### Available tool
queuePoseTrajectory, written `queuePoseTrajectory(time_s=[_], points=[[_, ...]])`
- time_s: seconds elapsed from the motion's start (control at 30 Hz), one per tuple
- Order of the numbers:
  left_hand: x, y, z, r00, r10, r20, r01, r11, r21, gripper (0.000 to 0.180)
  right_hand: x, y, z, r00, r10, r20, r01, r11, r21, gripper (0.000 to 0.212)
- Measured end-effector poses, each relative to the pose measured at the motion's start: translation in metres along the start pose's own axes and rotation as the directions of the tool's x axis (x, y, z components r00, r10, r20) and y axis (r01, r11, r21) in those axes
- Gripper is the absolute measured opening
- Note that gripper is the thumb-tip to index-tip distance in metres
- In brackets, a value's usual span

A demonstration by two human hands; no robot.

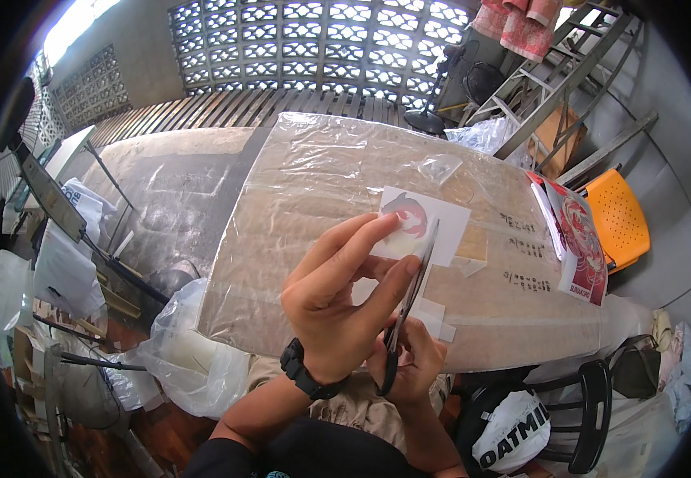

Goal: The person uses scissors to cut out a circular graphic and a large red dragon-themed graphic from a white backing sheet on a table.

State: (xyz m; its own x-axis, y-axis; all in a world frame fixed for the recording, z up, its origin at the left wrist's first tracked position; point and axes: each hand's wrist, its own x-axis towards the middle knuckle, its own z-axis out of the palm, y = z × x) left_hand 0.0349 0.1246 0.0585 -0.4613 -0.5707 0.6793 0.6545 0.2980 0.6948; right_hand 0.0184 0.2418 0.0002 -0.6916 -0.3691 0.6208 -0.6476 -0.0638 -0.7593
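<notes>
My left hand (333,295), with a black watch (306,370) on the wrist, pinches a white paper card (451,229) between thumb and fingers. A round picture in red and grey is printed on the card. Below it, my right hand (416,365) is closed around the black handles of a pair of scissors (391,362). The blades point away from me and lie along the card, close to the printed picture's right side. How far they are apart cannot be made out. Small white paper pieces (433,317) lie on the table beneath my hands.
The table (282,199) is covered with plastic over brown board. Paper scraps and a clear plastic piece (439,167) lie farther back. Red-printed sheets (577,239) rest at the right edge, beside an orange chair (618,219). A ladder (553,76) leans at the far right; plastic bags (190,346) stand left.
</notes>
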Motion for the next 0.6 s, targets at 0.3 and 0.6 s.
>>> queuePoseTrajectory(time_s=[0.3, 0.6], points=[[-0.0007, -0.0032, 0.0016, 1.000, -0.016, -0.001, 0.016, 1.000, 0.003, 0.043, -0.0057, 0.0013, 0.0026, 0.998, 0.051, -0.032, -0.052, 0.999, -0.017, 0.020], [-0.0070, -0.0059, 0.0034, 0.997, -0.078, 0.010, 0.078, 0.997, 0.007, 0.043, -0.0054, 0.0087, 0.0043, 0.993, 0.095, -0.071, -0.089, 0.992, 0.089, 0.021]])
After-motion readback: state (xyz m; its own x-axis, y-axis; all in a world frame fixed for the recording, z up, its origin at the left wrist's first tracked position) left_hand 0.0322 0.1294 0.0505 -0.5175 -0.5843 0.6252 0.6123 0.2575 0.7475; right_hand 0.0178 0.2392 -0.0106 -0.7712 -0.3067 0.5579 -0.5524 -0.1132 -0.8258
